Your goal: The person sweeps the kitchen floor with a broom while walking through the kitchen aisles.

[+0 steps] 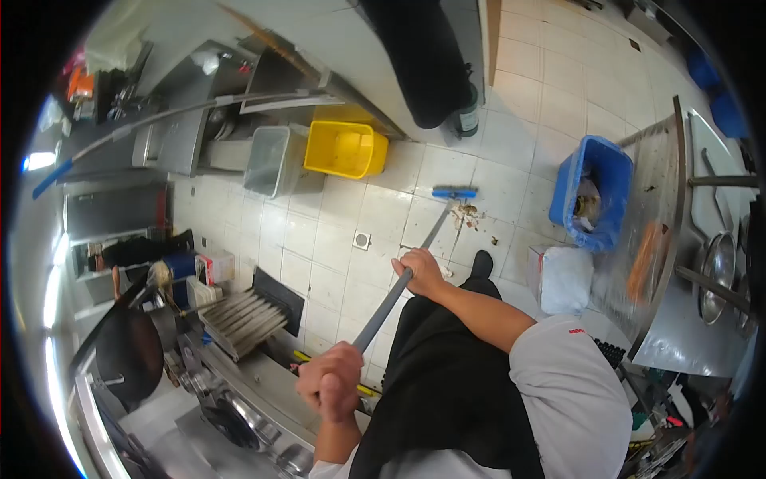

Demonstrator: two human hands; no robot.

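Observation:
My left hand [331, 382] is wrapped round the upper part of a long grey pole [387, 311]. Farther down the pole, my right hand [420, 272] grips it too, with the arm reaching in from the right. At the pole's far end, a blue broom head [454, 192] rests on the white tiled floor [383, 211]. Small brown and pale debris [466, 212] lies scattered just below the broom head, some of it nearer my dark shoe [481, 264].
Yellow [345, 149] and clear [268, 162] tubs stand upper left. A blue bin [593, 191] holds rubbish at right, above a white bag [565, 279]. A wok [129, 351] and metal counter are lower left. Another person in dark clothing [144, 250] is at far left.

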